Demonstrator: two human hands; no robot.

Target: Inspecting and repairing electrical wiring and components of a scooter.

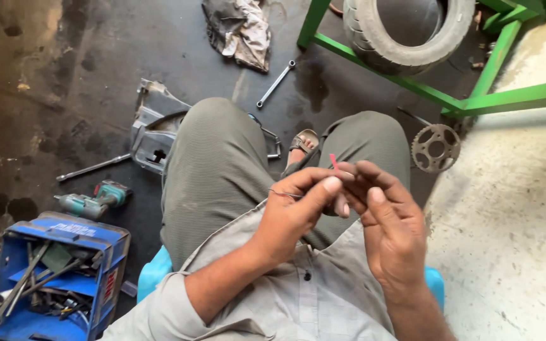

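Note:
Both my hands meet over my lap, above my grey trousers. My left hand [295,211] pinches a thin wire [280,194] that sticks out to the left of its fingers. My right hand [388,221] pinches the other end, where a short red piece of wire [334,162] pokes up above the fingertips. The fingertips of the two hands touch each other. What lies between the fingers is hidden.
A blue toolbox [106,249] with several wrenches stands at lower left, a teal power drill [93,201] beside it. A spanner [276,83], rag [241,28], metal part [154,129], sprocket [435,148], tyre [406,31] and green frame [507,98] lie ahead.

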